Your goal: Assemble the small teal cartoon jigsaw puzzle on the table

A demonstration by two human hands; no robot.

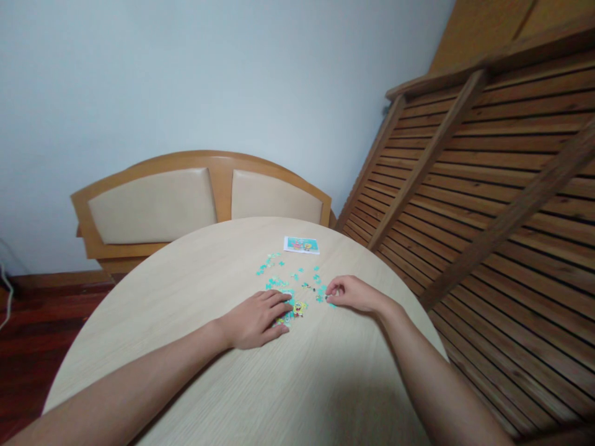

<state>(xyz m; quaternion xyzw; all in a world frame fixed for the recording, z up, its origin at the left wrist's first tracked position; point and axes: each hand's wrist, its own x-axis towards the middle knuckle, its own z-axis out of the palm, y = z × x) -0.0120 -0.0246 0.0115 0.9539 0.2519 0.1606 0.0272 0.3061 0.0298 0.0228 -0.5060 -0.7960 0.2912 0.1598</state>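
Observation:
My left hand (260, 317) lies flat with its fingers spread over the left side of a partly joined jigsaw puzzle (298, 308), covering some of it. The joined part shows a yellow cartoon figure on turquoise. To the right, my right hand (346, 293) has its thumb and fingers pinched together at a small dark-and-turquoise puzzle piece (327, 298), among loose pieces. Several more loose turquoise puzzle pieces (277, 282) are scattered beyond both hands. Farther back lies a picture card (302, 245) with cartoon figures on turquoise.
The round pale wooden table (209, 260) carries everything. Behind it stands a wooden headboard (223, 186) with cream panels against the wall. On the right leans a large slatted wooden frame (465, 186), close to the table's edge. A white cable (7, 291) hangs at the far left.

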